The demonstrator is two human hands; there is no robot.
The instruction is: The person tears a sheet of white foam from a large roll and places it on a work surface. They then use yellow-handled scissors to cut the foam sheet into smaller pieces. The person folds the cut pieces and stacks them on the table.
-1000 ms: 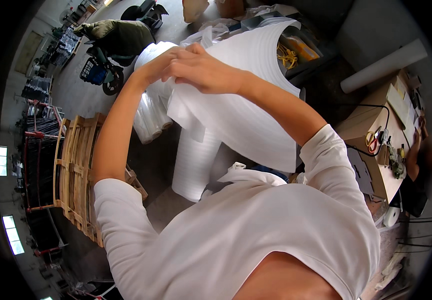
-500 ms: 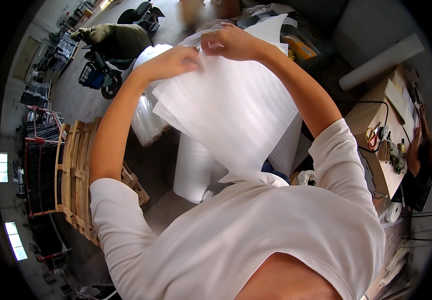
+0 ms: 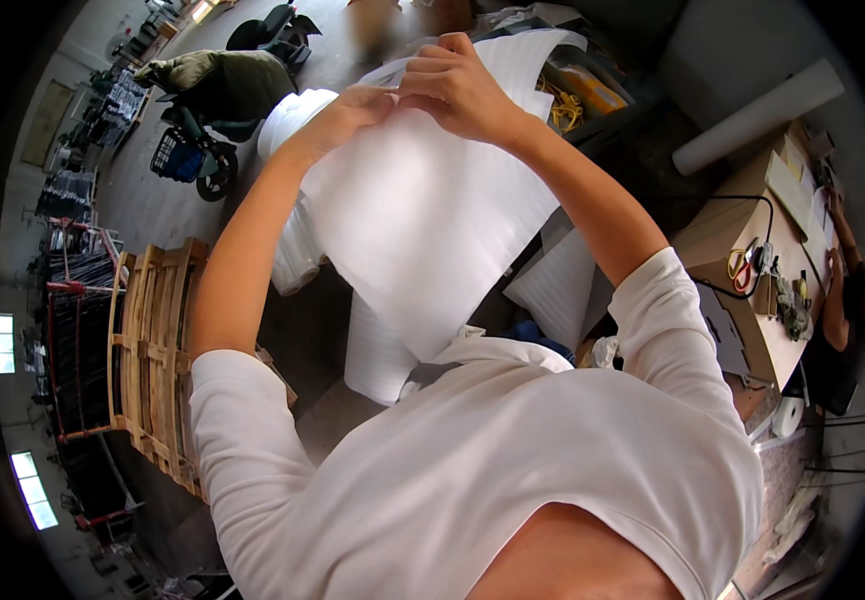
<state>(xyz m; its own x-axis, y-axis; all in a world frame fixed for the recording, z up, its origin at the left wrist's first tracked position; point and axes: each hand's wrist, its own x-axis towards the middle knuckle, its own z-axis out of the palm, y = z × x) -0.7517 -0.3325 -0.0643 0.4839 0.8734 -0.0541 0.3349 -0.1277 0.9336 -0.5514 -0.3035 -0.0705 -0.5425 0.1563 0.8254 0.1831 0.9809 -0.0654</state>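
Note:
A thin white foam sheet (image 3: 412,230) hangs in front of me, its lower corner reaching down toward my shirt. At its upper edge my left hand (image 3: 352,114) pinches it, fingertips close to those of my right hand (image 3: 457,88). The right fingers are curled closed on the same edge; just what lies between the fingertips is partly hidden. Behind the sheet, an upright white foam roll (image 3: 374,350) shows its lower end. More white foam sheeting (image 3: 557,285) hangs to the right of it.
Rolls of clear film (image 3: 294,258) stand left of the sheet. Wooden pallets (image 3: 157,350) and a scooter (image 3: 210,150) are farther left. On the right, a workbench (image 3: 727,235) carries scissors (image 3: 742,268); a long white roll (image 3: 757,115) leans behind it. Another person's arm (image 3: 834,300) shows there.
My hands have drawn together at the sheet's upper edge, the right fingers curling more tightly. The sheet's lower part has swung left, uncovering more foam sheeting at the right.

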